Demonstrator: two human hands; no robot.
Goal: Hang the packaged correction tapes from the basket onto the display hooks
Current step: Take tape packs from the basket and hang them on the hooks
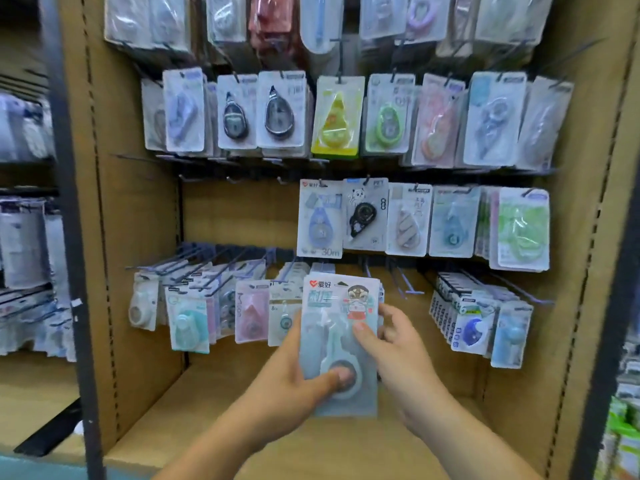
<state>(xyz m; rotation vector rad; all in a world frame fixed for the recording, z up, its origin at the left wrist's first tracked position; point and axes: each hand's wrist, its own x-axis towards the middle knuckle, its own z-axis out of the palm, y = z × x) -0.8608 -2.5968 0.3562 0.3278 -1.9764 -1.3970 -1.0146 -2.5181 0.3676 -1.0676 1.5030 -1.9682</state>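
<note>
I hold a stack of packaged correction tapes [337,306], pale blue cards with a cartoon figure, upright in front of the bottom row of hooks. My left hand [294,372] grips the stack from the left, thumb across the round tape wheel. My right hand [391,341] holds its right edge, thumb on the front card. The top of the stack sits level with the bottom-row hooks. Bare hooks [398,275] jut out just to the right of the stack. The basket is out of view.
Rows of hung correction tapes fill the wooden display [138,209]: a yellow pack [335,119], a black one [363,216], a green one [523,230]. Bare hooks [242,180] line the left of the middle row. A wooden shelf floor [207,420] lies below.
</note>
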